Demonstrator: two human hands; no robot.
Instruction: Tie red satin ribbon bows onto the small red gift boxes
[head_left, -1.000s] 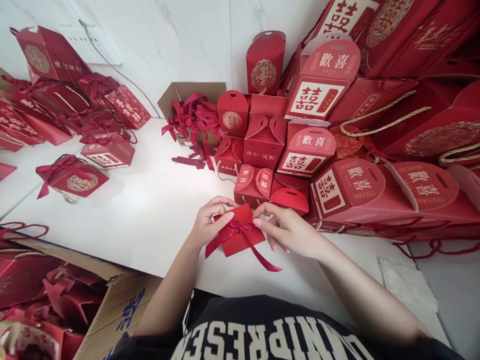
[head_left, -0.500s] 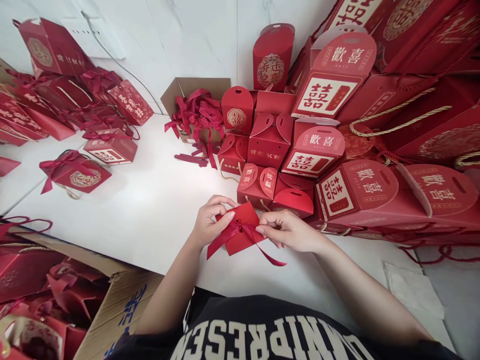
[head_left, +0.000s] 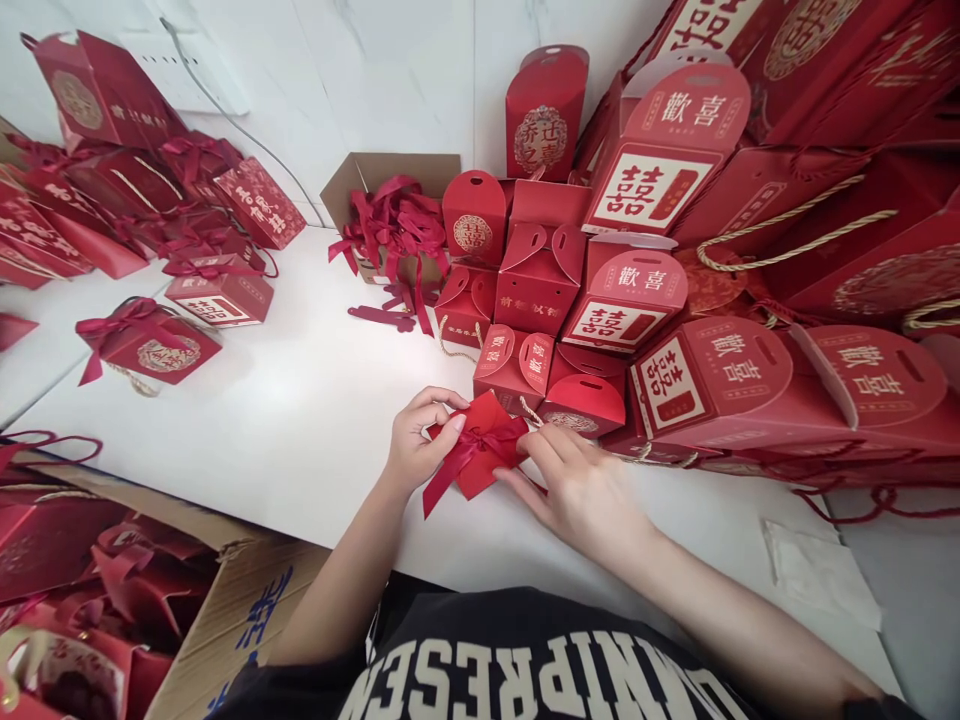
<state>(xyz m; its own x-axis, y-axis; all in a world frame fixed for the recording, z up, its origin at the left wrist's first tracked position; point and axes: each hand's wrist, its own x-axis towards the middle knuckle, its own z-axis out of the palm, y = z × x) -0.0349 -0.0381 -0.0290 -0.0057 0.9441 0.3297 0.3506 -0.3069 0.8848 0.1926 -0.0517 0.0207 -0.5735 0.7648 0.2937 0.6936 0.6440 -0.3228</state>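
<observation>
A small red box point(head_left: 486, 412) with a dark red ribbon bow point(head_left: 478, 446) across its top is held just above the white table near its front edge. My left hand point(head_left: 427, 437) grips the box's left side, the thumb on top by the ribbon and the fingers behind. At the right side, my right hand point(head_left: 574, 480) has its thumb and fingers apart around the bow's right part, slightly blurred. Its fingertips are partly hidden, so whether they pinch the ribbon is unclear. One ribbon tail hangs toward the lower left.
Beyond the hands, several red gift boxes point(head_left: 540, 275) are stacked up to the right. An open carton point(head_left: 341, 190) holds loose ribbons. Finished-looking bowed boxes point(head_left: 169, 345) stand on the white table point(head_left: 300, 400) at left. A large carton point(head_left: 262, 600) of red bags is lower left.
My right hand has turned and its thumb and fingers have spread from their pinch on the ribbon. The right ribbon tail no longer shows. The box has tilted slightly in my left hand.
</observation>
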